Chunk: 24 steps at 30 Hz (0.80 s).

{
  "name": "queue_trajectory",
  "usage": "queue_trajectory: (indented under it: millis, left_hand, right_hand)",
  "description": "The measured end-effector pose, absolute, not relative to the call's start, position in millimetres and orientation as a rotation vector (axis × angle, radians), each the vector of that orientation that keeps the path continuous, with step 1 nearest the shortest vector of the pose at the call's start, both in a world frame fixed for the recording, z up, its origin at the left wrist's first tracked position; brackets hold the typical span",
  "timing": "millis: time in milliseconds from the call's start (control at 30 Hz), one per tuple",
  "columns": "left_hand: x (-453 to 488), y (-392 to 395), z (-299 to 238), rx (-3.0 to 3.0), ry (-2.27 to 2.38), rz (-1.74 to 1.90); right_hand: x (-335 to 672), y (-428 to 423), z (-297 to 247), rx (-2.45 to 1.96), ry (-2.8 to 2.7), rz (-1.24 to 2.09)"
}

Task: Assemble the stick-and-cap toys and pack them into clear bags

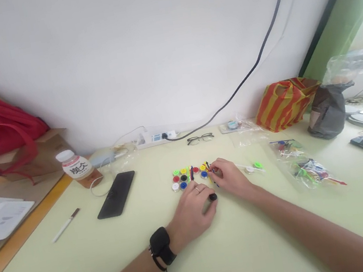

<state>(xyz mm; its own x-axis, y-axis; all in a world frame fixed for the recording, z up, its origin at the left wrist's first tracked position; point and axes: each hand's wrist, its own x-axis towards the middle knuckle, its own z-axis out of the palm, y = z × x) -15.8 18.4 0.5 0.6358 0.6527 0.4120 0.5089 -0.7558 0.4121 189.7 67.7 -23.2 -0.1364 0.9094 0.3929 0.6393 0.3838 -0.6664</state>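
A cluster of small coloured round pieces (pixel 188 177) lies on the pale yellow table (pixel 243 247), with a few thin coloured sticks across it. My left hand (pixel 191 214), with a ring and a black wrist band, rests just below the cluster, its fingers curled round a small black round piece (pixel 212 197). My right hand (pixel 230 176) sits at the cluster's right edge, pinched on a small piece I cannot make out. A green piece (pixel 258 165) and a white stick lie to the right.
A black phone (pixel 116 194), a white pen (pixel 65 225) and a drink bottle (pixel 76 166) lie left. Glasses (pixel 200 139) and a power strip (pixel 155 137) sit by the wall. Clear bags of coloured parts (pixel 309 169), a striped bag (pixel 283 104) and a grey pouch (pixel 328 111) stand right.
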Motion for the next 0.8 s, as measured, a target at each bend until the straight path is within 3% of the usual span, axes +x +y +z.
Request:
queue_trajectory:
  millis: [800]
  left_hand:
    - [-16, 20, 0, 2.562, 0.94, 0.804]
  right_hand:
    - [202, 64, -21, -1.489, -1.994, 0.22]
